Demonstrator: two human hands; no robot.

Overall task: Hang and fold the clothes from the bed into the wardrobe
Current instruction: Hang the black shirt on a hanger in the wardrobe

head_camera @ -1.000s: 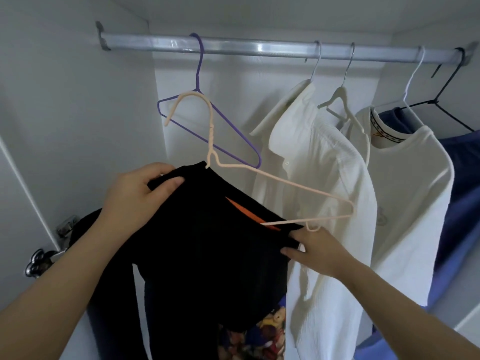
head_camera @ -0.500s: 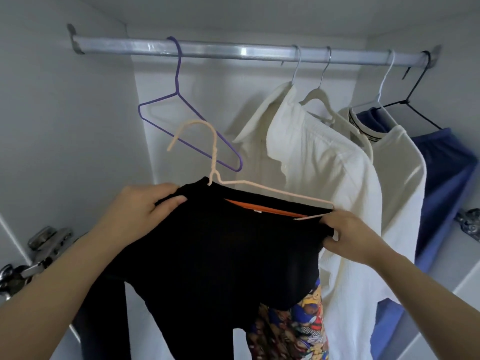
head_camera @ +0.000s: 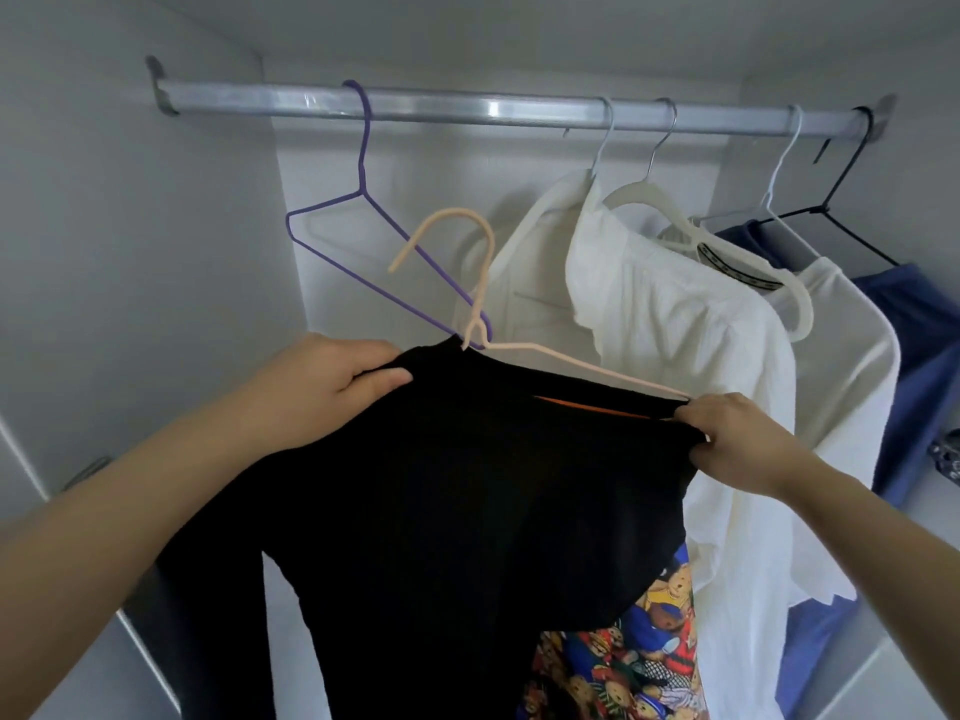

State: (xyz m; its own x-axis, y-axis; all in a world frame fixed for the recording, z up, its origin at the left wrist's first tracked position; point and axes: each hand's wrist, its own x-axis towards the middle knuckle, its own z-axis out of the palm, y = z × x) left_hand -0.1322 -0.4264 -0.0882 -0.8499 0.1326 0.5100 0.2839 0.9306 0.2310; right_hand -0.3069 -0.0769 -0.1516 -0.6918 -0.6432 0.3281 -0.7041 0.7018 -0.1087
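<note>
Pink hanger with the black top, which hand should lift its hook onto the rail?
Probably left: the left hand grips the black top beside the pink hanger's hook; the right hand holds its far end.

Both arms reach forward — left hand (head_camera: pixel 332 387) and right hand (head_camera: pixel 737 439) raised, fingers curled gripping.

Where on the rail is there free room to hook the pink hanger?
The rail is bare between the purple hanger and the first white shirt. Right of that, four hangers crowd it. The pink hanger is below the gap.
</note>
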